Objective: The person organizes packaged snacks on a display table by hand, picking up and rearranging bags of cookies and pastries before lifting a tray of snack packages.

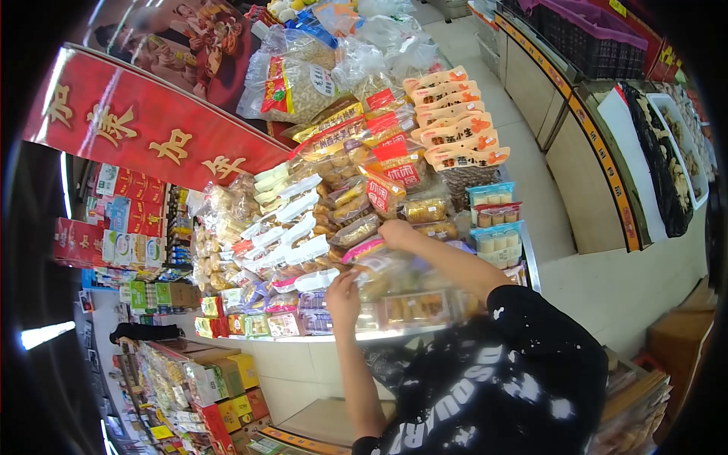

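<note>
A clear plastic snack bag with a pink strip (365,249) lies between my hands at the near side of a packed snack display. Its clear body (379,279) is smeared by motion, so I cannot make out the contents. My left hand (345,299) has its fingers closed at the bag's left edge. Further up and to the right, my right hand (396,233) is closed at its upper edge, close to a bag of brown snacks (355,231). Clear boxes of pastries (417,307) sit just below, along the display's front edge.
White-topped snack packs (303,220) fill the left of the display. Orange packs (459,125) stand in a row at the back right, above blue-topped packs (497,239). A red banner (152,125) borders the left. Another counter (584,167) stands across the aisle.
</note>
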Tool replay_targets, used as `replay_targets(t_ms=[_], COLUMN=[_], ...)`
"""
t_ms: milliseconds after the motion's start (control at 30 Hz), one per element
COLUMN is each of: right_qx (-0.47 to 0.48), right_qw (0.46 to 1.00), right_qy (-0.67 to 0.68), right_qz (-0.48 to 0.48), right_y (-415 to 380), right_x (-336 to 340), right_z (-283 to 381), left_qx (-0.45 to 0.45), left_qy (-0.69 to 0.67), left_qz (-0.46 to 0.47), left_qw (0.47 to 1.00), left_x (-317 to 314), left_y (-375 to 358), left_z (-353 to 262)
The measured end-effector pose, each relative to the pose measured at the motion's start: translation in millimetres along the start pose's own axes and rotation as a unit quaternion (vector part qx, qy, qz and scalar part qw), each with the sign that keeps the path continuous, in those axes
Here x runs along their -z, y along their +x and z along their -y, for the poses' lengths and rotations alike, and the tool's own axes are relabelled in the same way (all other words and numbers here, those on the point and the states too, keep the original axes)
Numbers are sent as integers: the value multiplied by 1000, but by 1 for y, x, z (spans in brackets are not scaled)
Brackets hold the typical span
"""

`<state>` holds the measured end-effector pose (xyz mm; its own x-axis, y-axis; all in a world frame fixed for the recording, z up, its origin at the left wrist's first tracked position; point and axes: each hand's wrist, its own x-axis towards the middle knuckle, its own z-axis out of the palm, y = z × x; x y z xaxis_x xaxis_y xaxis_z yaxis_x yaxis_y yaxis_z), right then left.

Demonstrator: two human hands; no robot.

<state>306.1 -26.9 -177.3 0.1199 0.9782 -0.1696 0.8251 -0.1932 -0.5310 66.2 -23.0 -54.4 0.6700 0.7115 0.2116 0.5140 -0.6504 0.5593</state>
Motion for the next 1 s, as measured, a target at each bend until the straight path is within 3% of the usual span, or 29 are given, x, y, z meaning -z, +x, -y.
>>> replay_targets(t_ms=[33,100,167,300,367,433,500,567,633,700,767,800,833,867,900,967,1000], right_qx=[-27,111,136,163,168,174,160,149,17,89,117,122,76,30,36,-71,-54], right_qw=[998,973,989,982,981,981,983,981,969,940,920,920,954,977,976,997,997], right_qy=[-17,133,-26,14,17,28,71,115,238,252,215,215,144,71,71,-23,-28], right_qz=[57,-154,-50,-90,-99,-77,-57,-40,-61,-214,-306,-305,-252,-200,-203,-22,-51], right_y=[6,-21,-47,-115,-128,-127,-126,-119,-96,-41,22,48,75,95,101,108,110], right_x=[-1,-38,-50,-41,-36,-27,-1,35,68,61,44,29,13,8,21,38,41], right_z=[1,3,29,49,40,27,26,32,42,28,15,5,-4,-5,5,15,15], left_qx=[-2,12,0,-32,-86,-95,-103,-176,-179,-209,-185,-177,-170,-99,-98,-145,-105], left_qy=[0,24,35,143,240,252,265,302,288,275,270,221,174,157,161,71,6], left_qz=[1,-79,-91,-4,84,123,164,170,198,205,231,196,159,233,229,82,145], left_qw=[1000,997,995,989,963,955,944,921,920,916,917,939,957,955,955,984,984], left_x=[14,30,25,-38,-68,-84,-100,-112,-100,-98,-106,-112,-115,-112,-119,-130,-126], left_y=[5,18,35,59,68,78,80,77,72,61,60,60,62,65,62,59,60], left_z=[-5,-4,2,43,37,32,38,51,34,23,21,27,31,32,44,55,60])
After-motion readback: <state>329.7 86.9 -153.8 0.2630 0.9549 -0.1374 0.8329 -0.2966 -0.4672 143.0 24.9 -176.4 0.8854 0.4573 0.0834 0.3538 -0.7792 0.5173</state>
